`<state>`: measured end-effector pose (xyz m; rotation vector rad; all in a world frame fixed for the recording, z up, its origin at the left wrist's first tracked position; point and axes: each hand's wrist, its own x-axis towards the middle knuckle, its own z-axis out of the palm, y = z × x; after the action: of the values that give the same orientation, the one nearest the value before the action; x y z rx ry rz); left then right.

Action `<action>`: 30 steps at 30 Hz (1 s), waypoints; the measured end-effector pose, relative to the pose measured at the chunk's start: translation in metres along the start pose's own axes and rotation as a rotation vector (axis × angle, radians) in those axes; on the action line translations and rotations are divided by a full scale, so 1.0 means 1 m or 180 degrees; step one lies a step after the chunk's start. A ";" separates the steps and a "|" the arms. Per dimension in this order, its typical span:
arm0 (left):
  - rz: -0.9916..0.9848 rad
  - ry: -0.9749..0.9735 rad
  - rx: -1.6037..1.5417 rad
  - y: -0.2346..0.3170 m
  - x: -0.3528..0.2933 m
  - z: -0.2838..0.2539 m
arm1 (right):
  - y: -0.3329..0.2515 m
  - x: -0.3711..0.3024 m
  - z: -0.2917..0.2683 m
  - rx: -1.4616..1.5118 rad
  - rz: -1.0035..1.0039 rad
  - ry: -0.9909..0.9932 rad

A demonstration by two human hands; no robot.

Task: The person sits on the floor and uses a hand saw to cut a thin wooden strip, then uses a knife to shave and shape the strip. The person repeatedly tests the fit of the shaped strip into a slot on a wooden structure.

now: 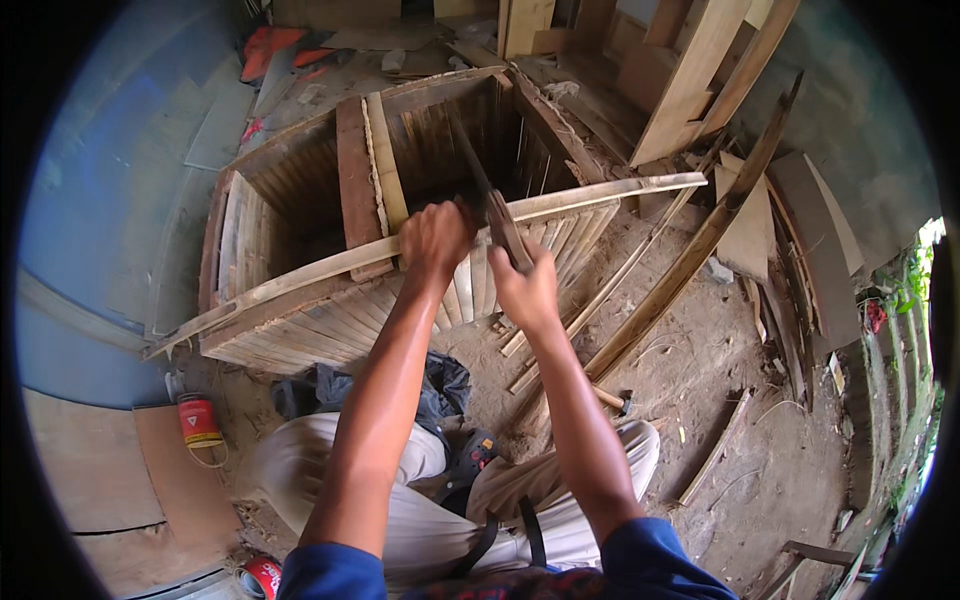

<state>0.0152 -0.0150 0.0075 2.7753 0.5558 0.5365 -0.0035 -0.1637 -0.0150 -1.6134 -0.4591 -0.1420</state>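
Fingers of the left hand (434,238) are curled tight around a long bamboo strip (420,245), gripping it where it crosses the top edge of a slatted bamboo crate (300,320). Those of the right hand (522,285) are wrapped shut on the wooden handle of a long knife (490,205), whose dark blade runs up and away from the hand over the open crate, just beside the left hand. The blade seems to meet the strip close to the left thumb, though the exact contact is hard to tell.

From the head camera, the strip stretches from the lower left of the crate to well past its right side, lying across the rim. The crate stands on bare earth, open on top, with a wooden plank (358,180) set across it as a divider. The person sits behind it, knees apart in pale trousers (420,500), with a dark cloth (440,385) lying between legs and crate.

On the ground to the right lie more bamboo pieces (690,250) and boards, and a hammer (615,400) rests near the right knee. A red can (199,420) stands at the left, near flat board sheets (100,470), and another red can (263,576) sits at the lower edge.
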 end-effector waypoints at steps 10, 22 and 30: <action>-0.0016 0.0355 0.0269 0.003 0.003 0.009 | -0.010 -0.097 -0.047 0.0755 0.0110 0.0151; 0.1414 -0.0554 0.0300 -0.029 -0.002 -0.012 | -0.012 -0.183 -0.079 0.0483 0.0425 0.0265; 0.0916 -0.0829 0.0788 -0.014 -0.008 -0.021 | -0.035 -0.179 -0.076 0.0745 0.1037 -0.0090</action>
<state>-0.0049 -0.0025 0.0196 3.1170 0.1748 0.1611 -0.1662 -0.2740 -0.0391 -1.4391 -0.2198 0.1749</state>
